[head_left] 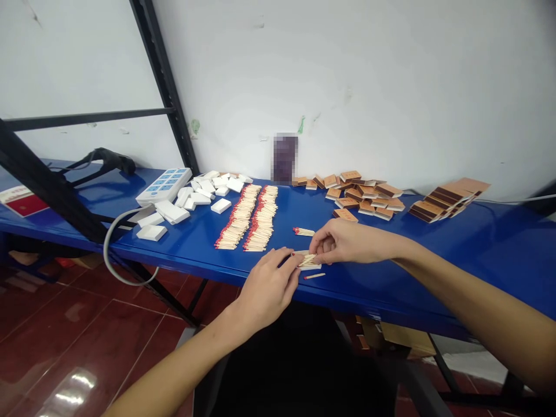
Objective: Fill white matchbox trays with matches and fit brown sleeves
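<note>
A small white matchbox tray (313, 267) lies near the front edge of the blue table, with red-tipped matches (307, 260) in it. My left hand (270, 282) holds the tray's left end, its fingers closed at the match heads. From the other side, my right hand (341, 242) pinches the right ends of matches at the tray; its fingertips are partly hidden. Just in front of the tray lies a single match (315, 276). A few loose matches (304, 231) are behind it. Two long rows of matches, a left row (240, 217) and a right row (263, 219), stretch away to the left.
White empty trays (200, 194) are heaped at the left beside a white box with blue squares (165, 185). Brown matchbox sleeves (365, 194) lie piled at the back right, with a leaning stack (449, 200) further right. A black metal post (163, 81) rises at the left.
</note>
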Available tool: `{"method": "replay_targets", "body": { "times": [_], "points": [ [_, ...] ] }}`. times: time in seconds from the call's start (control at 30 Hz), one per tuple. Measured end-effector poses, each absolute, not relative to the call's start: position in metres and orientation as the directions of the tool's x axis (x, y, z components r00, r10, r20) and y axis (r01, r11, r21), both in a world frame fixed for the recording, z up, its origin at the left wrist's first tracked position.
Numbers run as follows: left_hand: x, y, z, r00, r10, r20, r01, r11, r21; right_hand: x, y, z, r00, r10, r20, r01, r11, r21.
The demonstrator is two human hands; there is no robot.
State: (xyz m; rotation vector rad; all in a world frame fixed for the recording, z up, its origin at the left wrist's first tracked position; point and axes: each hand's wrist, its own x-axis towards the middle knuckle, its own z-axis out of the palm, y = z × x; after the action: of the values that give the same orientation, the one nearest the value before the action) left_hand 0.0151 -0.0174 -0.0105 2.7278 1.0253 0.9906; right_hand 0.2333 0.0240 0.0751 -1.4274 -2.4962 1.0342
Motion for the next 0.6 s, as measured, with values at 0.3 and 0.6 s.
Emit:
{"method": "replay_targets", "body": {
  "times": [0.3,0.6],
  "points": [
    [0.0151,-0.0177,-0.0127,0.557,0.613,0.56,0.585,-0.769,0.259,0.23,0.0232,0.0737,-0.546,0.798,-0.254,0.75,0.332,-0.572],
    [0.0151,-0.0179,-0.0108,0.566,0.631,0.531,0.554,-0.768,0.322,0.2317,0.0185,0.0706,-0.55,0.804,-0.226,0.756,0.364,-0.543]
  ]
}}
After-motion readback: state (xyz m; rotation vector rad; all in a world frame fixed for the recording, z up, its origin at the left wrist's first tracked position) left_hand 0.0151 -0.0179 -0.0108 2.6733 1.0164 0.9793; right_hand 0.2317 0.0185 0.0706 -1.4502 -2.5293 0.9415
